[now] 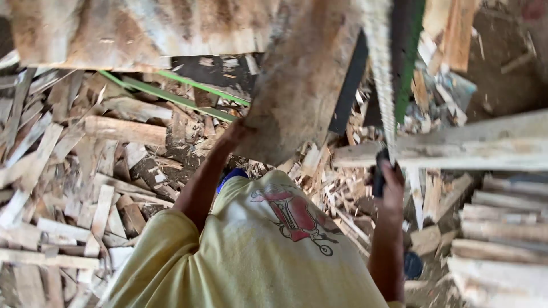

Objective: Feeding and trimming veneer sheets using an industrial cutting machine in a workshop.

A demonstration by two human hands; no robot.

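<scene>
— Wood: which piece do the left hand (pixel 237 132) fingers grip?
— A rough plank (pixel 299 85), rising toward 12 o'clock.
— And the right hand (pixel 391 182)?
— Fingers closed on a dark handle (pixel 379 177) below a pale blade (pixel 381 68). Stacked boards (pixel 502 228) at 3 o'clock; offcuts (pixel 85 188) at 9 o'clock.

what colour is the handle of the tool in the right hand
Black: the handle, gripped by the right hand, shows in the head view.
</scene>
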